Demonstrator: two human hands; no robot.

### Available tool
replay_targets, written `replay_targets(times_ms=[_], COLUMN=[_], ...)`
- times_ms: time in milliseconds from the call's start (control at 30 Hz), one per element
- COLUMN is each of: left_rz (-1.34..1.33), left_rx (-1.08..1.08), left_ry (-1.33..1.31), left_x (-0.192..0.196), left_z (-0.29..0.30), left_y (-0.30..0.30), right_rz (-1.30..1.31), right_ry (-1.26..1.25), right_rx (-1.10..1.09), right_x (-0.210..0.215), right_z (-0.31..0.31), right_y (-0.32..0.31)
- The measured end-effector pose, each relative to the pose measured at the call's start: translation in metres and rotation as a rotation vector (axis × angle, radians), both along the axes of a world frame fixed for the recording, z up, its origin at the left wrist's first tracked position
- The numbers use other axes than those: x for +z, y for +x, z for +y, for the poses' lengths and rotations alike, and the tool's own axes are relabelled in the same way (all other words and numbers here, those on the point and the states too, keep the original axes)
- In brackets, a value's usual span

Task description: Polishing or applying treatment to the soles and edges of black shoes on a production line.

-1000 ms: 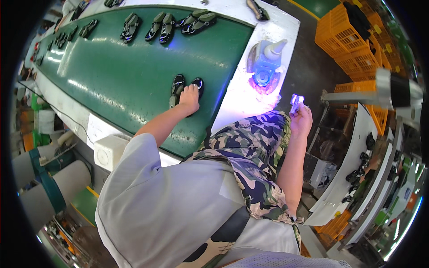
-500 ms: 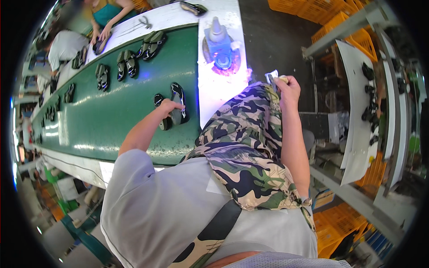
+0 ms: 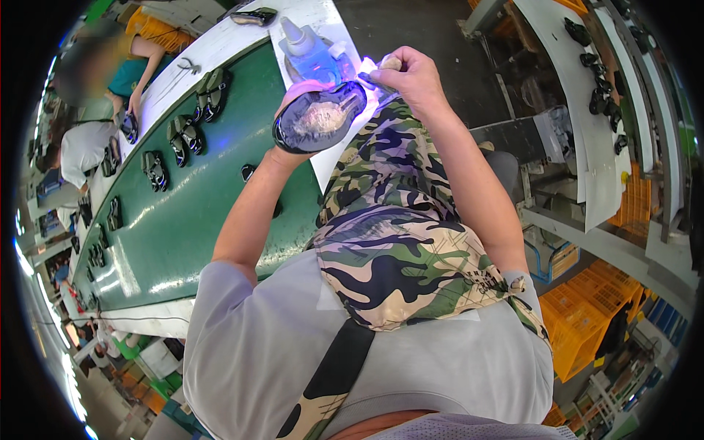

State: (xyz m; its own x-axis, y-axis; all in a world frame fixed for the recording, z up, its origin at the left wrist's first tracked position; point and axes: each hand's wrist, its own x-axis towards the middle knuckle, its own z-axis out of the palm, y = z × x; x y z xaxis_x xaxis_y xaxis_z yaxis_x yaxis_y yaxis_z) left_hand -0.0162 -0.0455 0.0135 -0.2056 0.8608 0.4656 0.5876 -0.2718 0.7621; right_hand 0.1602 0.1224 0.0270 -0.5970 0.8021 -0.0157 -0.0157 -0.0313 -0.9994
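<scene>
My left hand (image 3: 291,155) is closed around a glossy black shoe (image 3: 320,121), lifted over the edge of the bench. Its sole faces up, with a pale worn-looking patch in the middle. My right hand (image 3: 419,82) pinches a small white cloth (image 3: 369,68) close to the shoe's narrow end; a beige piece (image 3: 391,64) shows at its fingers. I cannot tell whether the cloth touches the shoe. Just behind the shoe stands a blue bottle (image 3: 311,56) with a pale cone-shaped nozzle, lit by violet light. Another dark shoe (image 3: 248,172) lies on the belt, partly hidden by my left forearm.
A green conveyor belt (image 3: 198,235) carries several pairs of black shoes (image 3: 185,138). Pliers (image 3: 189,66) and a single shoe (image 3: 253,16) lie on the white bench beyond. Co-workers sit at the far side. Racks with shoes (image 3: 598,95) and orange crates (image 3: 587,308) stand to the right.
My left hand has picked up one shoe from the belt, brought it right to the bench edge and turned its sole up. My right hand has moved left and up towards it, still holding the cloth.
</scene>
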Motion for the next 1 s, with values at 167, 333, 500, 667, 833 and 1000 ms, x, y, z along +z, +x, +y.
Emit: replay_targets(times_ms=[167, 333, 500, 667, 833, 1000], left_rz=[-0.036, -0.021, 0.108, 0.159, -0.173, -0.392], left_rx=[-0.093, -0.206, -0.133, -0.112, -0.286, -0.452], left_ry=[0.217, 0.214, 0.157, -0.055, -0.404, -0.649], left_x=[-0.001, 0.0, 0.015, 0.011, 0.01, 0.017], left_z=[0.018, 0.028, 0.031, 0.032, 0.037, 0.039], left_y=[0.008, 0.009, 0.024, 0.029, 0.021, 0.013], right_rz=[-0.093, 0.067, 0.1, 0.148, 0.307, 0.29], right_ry=[0.076, -0.191, -0.281, -0.213, -0.081, 0.079], right_rx=[-0.09, -0.086, -0.044, -0.053, -0.001, 0.024], right_x=[0.004, 0.014, 0.027, 0.051, 0.064, 0.057], right_z=[0.002, -0.009, -0.019, -0.02, -0.011, 0.007], right_y=[0.011, 0.016, 0.023, 0.026, 0.024, 0.018])
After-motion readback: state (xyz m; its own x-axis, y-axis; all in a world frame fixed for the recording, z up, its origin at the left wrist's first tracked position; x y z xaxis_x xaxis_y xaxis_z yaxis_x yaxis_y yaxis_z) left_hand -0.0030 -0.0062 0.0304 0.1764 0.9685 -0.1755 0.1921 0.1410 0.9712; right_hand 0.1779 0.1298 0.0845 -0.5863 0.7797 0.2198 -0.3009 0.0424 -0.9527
